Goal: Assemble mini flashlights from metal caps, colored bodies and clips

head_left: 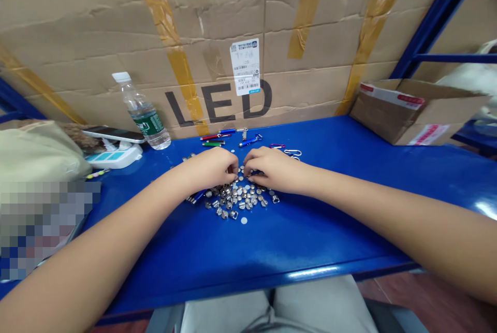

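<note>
Loose metal pieces [242, 205], one heap, on blue table [310, 242], before me.
My left hand [216, 167], right hand [276, 168]: both curled at the heap's far edge; whether pinching, I cannot tell. Step, seemingly: fingering small pieces; next move calls for fingertip precision.

You see shiny metal pieces [233, 196], a smooth, glossy counter [186, 255], a clear plastic bottle [144, 115], creased matt cardboard [233, 12].

Taped cardboard wall [217, 12], glossy blue table [272, 240], blue metal frame [438, 17], reddish floor [388, 289], light glinting
</note>
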A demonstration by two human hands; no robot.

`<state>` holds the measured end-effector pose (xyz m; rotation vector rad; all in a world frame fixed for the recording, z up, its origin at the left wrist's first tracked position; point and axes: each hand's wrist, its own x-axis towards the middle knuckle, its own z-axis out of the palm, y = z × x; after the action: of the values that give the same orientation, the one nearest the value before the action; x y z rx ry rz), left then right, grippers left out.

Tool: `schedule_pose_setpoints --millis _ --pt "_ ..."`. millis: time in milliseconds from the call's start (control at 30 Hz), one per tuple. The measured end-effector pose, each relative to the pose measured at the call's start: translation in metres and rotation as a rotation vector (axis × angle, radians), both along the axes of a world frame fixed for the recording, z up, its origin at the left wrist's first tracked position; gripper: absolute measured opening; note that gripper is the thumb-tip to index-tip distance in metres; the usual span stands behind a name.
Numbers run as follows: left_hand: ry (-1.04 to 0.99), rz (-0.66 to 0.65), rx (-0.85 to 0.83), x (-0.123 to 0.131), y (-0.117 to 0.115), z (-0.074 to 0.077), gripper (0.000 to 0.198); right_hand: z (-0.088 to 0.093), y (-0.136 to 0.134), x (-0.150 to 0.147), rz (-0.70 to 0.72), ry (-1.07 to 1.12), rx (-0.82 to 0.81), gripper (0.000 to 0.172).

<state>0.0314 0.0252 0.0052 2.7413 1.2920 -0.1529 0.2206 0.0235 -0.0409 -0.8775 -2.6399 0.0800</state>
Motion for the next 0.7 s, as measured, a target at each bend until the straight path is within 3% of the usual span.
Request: schedule_pose_setpoints --millis 233,467,700 --pt "-0.041 -0.024 -0.046 -0.0053 -0.0041 0.0083 0.013 0.0002 0.0000 -0.0003 -0.033 -0.019 -0.005 0.014" --pt "0.024 -0.071 -0.059 -0.0017 -0.0013 0.0010 0.014 0.0011 -0.0004 0.0005 -0.054 -0.013 -0.004 0.016" --pt "0.027 -0.035 -0.046 -0.0021 -0.0021 0.0015 0.012 0.0035 -0.0054 0.0007 0.089 0.019 -0.009 0.012"
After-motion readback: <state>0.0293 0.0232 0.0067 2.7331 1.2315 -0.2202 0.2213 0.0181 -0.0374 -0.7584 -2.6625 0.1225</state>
